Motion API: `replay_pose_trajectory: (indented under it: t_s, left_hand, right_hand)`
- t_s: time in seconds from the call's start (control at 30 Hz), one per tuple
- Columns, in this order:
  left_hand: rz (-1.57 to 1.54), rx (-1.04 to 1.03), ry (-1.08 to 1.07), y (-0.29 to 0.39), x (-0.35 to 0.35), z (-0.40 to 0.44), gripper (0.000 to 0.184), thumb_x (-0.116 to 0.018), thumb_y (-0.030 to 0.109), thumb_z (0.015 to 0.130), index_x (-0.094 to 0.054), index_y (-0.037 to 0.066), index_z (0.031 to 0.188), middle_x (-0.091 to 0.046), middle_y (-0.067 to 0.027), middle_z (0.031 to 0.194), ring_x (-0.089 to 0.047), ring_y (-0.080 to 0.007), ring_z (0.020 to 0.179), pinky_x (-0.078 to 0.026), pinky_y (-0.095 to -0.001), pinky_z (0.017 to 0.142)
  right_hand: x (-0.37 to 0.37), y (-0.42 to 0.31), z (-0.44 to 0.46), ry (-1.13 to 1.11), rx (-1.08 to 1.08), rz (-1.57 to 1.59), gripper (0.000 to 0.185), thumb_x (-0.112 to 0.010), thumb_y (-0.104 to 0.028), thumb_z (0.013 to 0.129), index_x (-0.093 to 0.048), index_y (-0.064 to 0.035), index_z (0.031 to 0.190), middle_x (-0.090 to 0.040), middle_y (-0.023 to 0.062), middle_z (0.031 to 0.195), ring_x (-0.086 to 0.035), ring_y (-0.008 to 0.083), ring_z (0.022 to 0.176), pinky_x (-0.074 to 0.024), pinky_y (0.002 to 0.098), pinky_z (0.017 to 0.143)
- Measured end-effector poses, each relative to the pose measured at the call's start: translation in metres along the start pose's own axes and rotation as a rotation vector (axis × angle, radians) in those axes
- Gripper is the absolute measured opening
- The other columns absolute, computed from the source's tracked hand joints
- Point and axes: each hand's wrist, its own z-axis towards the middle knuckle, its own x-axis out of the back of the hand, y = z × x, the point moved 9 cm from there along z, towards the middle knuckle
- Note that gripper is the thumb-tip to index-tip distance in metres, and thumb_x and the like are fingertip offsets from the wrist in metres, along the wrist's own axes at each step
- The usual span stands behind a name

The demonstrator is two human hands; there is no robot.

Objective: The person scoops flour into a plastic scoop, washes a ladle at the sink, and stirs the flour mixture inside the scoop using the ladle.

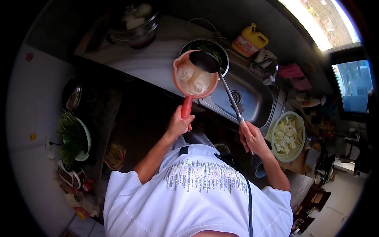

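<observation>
**Orange dipper [193, 96] sitting beneath a reaching ladle [229, 93]**

Both hands are working apart, each closing round a handle. The left hand [179, 122] is gripping the dipper's red handle [187, 107], probably so its mouth is facing up and the frothy white contents [198, 85] are staying inside. The right hand [252, 139] is holding the ladle near its handle's end, letting the dark scoop reach over the dipper's far side. The dipper is hovering over the desk's [118, 59] front edge, beside the sink [258, 106]; beyond, a metal pan [227, 63] is holding greens [209, 46].
</observation>
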Motion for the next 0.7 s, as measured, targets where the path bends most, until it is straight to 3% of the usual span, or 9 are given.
replay_pose_trajectory:
  t_s: [0.07,0.1,0.2,0.4,0.53,0.6,0.63,0.67,0.7]
  left_hand:
    - [-0.008,0.002,-0.011,-0.001,0.0,-0.001,0.027,-0.063,0.009,0.084,-0.046,0.004,0.104,-0.05,-0.0017,0.068,-0.05,-0.009,0.045,-0.042,-0.0244,0.04]
    - [-0.018,0.005,-0.016,-0.002,0.0,-0.001,0.027,-0.063,0.009,0.084,-0.046,0.004,0.105,-0.05,-0.0017,0.068,-0.05,-0.009,0.045,-0.042,-0.0244,0.04]
    - [-0.019,0.013,-0.034,-0.002,0.001,-0.003,0.028,-0.063,0.009,0.084,-0.046,0.004,0.106,-0.05,-0.0016,0.068,-0.049,-0.0092,0.044,-0.042,-0.0242,0.041]
    - [-0.007,-0.026,-0.05,0.0,0.008,-0.002,0.029,-0.063,0.008,0.083,-0.044,0.001,0.104,-0.052,-0.0055,0.068,-0.053,-0.0115,0.043,-0.044,-0.0267,0.038]
    - [-0.009,-0.045,-0.07,0.002,0.008,-0.005,0.031,-0.063,0.009,0.083,-0.044,0.0,0.106,-0.052,-0.0057,0.068,-0.053,-0.0119,0.043,-0.044,-0.027,0.038]
    - [0.032,-0.037,-0.072,0.003,0.009,-0.007,0.032,-0.063,0.009,0.083,-0.044,0.0,0.106,-0.053,-0.0062,0.068,-0.053,-0.0123,0.042,-0.044,-0.0275,0.038]
    - [0.035,-0.038,-0.069,0.004,0.011,-0.008,0.032,-0.063,0.009,0.083,-0.044,0.0,0.106,-0.053,-0.0062,0.068,-0.053,-0.0123,0.042,-0.044,-0.0275,0.038]
    - [0.063,-0.037,-0.054,0.005,0.013,-0.007,0.032,-0.063,0.009,0.082,-0.044,-0.001,0.106,-0.053,-0.0064,0.068,-0.053,-0.0125,0.042,-0.044,-0.0278,0.038]
    - [0.09,-0.035,-0.041,0.005,0.015,-0.006,0.032,-0.063,0.009,0.082,-0.044,-0.001,0.106,-0.053,-0.0065,0.068,-0.052,-0.0127,0.042,-0.044,-0.028,0.038]
  right_hand:
    - [0.008,-0.013,0.01,0.21,0.177,-0.425,0.037,-0.045,-0.035,0.099,-0.042,-0.0021,0.082,-0.048,0.0119,0.052,-0.044,0.0266,0.035,-0.0366,0.0368,0.038]
    - [0.009,-0.019,0.015,0.32,0.374,-0.662,0.034,-0.049,-0.029,0.097,-0.04,-0.0001,0.08,-0.051,0.02,0.055,-0.049,0.04,0.045,-0.038,0.0463,0.044]
    - [0.003,-0.02,0.025,0.429,0.479,-0.846,0.032,-0.049,-0.026,0.096,-0.041,-0.0004,0.08,-0.052,0.0227,0.056,-0.051,0.0456,0.055,-0.0387,0.0507,0.048]
    - [0.011,-0.022,0.008,0.317,0.371,-1.055,0.034,-0.052,-0.032,0.094,-0.044,-0.0011,0.083,-0.054,0.0213,0.057,-0.055,0.0431,0.057,-0.0416,0.0505,0.053]
    - [0.022,-0.022,0.009,0.325,0.34,-0.911,0.035,-0.052,-0.033,0.094,-0.044,-0.001,0.081,-0.054,0.0225,0.058,-0.054,0.0443,0.059,-0.0404,0.0499,0.053]
    - [0.026,-0.015,0.022,0.342,0.319,-0.799,0.035,-0.05,-0.03,0.096,-0.043,0.0011,0.083,-0.049,0.0247,0.061,-0.048,0.0461,0.059,-0.0379,0.0481,0.054]
    - [0.023,-0.015,0.024,0.334,0.414,-0.754,0.04,-0.047,-0.038,0.097,-0.043,-0.0009,0.082,-0.048,0.0187,0.056,-0.045,0.0381,0.045,-0.0371,0.0426,0.045]
    - [0.022,-0.014,0.022,0.332,0.416,-0.754,0.04,-0.047,-0.038,0.097,-0.043,-0.0009,0.082,-0.048,0.0187,0.056,-0.045,0.0381,0.045,-0.0371,0.0426,0.045]
    - [0.017,0.011,0.028,0.14,0.123,-0.399,0.043,-0.044,-0.043,0.097,-0.043,-0.0029,0.082,-0.047,0.0132,0.054,-0.043,0.0302,0.041,-0.0357,0.0374,0.041]
